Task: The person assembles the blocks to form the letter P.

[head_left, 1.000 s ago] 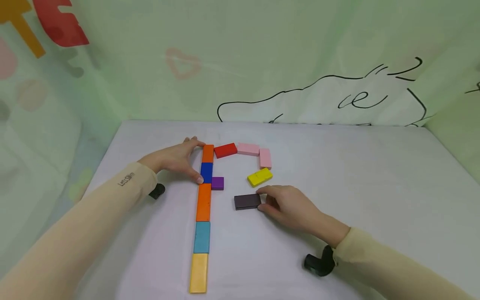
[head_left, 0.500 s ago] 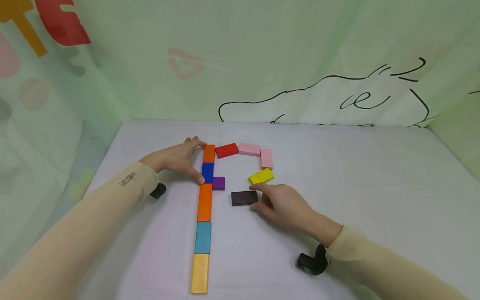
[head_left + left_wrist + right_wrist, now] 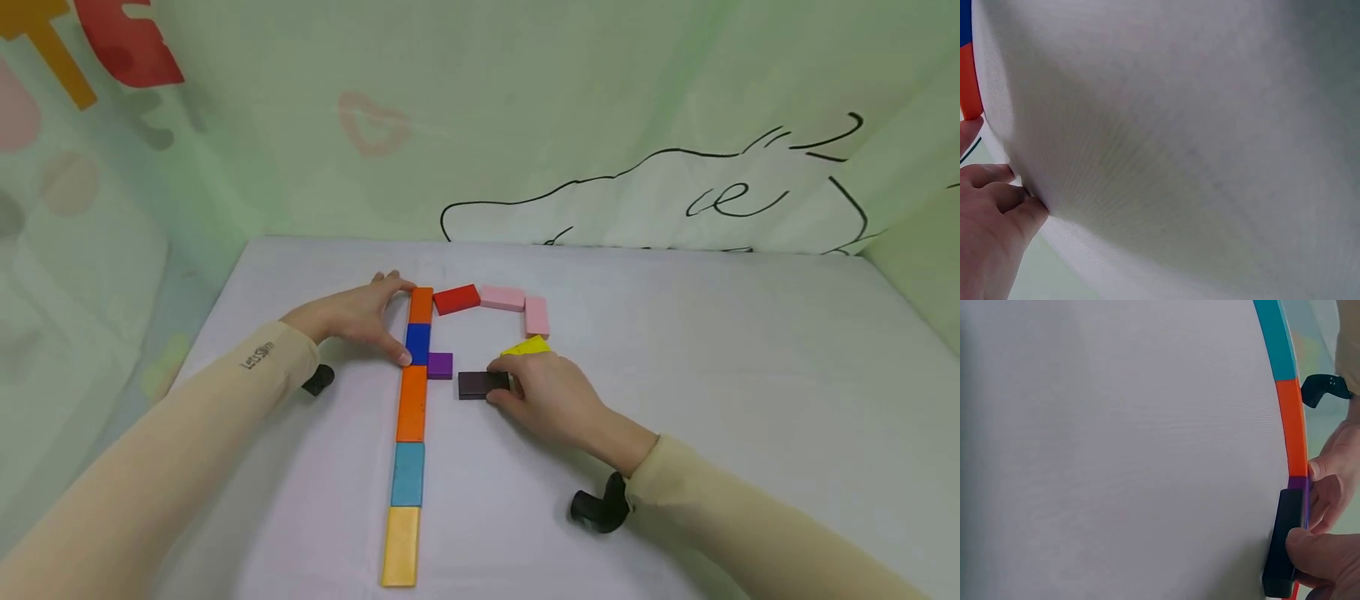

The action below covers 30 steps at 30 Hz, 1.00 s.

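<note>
In the head view my right hand point(image 3: 555, 400) pinches a black block point(image 3: 480, 385) by its right end, thumb near and index finger far. The black block lies just right of a small purple block point(image 3: 440, 366), a narrow gap between them. My left hand point(image 3: 360, 321) touches the left side of the column's far end, index finger at the top orange block point(image 3: 421, 306) and thumb by the blue block point(image 3: 417, 343). In the right wrist view the thumb presses on the black block point(image 3: 1285, 540). A yellow block point(image 3: 527, 346) is partly hidden behind my right hand.
The column continues nearer with a long orange block point(image 3: 412, 404), a teal block point(image 3: 408, 475) and a light-orange block point(image 3: 401, 546). From its far end a red block point(image 3: 457, 299) and two pink blocks point(image 3: 502, 297) curve right. All lie on a white tabletop point(image 3: 712, 358).
My right hand has moved left and away from me with the black block, toward the purple block, now covering part of the yellow block. My left hand stays at the column.
</note>
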Tool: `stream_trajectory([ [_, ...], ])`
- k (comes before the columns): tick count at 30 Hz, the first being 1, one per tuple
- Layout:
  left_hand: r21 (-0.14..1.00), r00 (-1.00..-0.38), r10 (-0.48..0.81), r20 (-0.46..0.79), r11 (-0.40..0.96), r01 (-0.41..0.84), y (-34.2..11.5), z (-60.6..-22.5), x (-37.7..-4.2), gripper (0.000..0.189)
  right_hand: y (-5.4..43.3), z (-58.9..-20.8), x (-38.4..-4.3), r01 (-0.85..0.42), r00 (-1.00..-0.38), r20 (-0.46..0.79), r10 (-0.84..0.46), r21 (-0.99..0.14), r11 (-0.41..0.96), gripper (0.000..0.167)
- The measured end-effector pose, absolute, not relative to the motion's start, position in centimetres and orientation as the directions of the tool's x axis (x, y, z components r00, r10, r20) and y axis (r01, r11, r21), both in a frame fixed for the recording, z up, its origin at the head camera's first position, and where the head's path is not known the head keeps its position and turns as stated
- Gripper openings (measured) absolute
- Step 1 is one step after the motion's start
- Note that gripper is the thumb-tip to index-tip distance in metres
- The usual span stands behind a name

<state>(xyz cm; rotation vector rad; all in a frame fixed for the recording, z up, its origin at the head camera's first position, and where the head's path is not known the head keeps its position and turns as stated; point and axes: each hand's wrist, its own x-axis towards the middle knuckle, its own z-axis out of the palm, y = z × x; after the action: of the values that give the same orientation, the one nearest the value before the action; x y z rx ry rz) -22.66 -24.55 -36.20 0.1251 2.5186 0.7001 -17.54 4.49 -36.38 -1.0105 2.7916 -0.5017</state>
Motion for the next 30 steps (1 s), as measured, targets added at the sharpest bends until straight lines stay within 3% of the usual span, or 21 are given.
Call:
stream_trajectory([
  [30,0.496,-0.866,0.216,-0.452,0.867,-0.043,-24.6,-36.3,-22.6,0.108,3.3,-36.4,-19.5,-0.590,-0.771,-0.018,-0.637,-0.359,0.723,0.034],
])
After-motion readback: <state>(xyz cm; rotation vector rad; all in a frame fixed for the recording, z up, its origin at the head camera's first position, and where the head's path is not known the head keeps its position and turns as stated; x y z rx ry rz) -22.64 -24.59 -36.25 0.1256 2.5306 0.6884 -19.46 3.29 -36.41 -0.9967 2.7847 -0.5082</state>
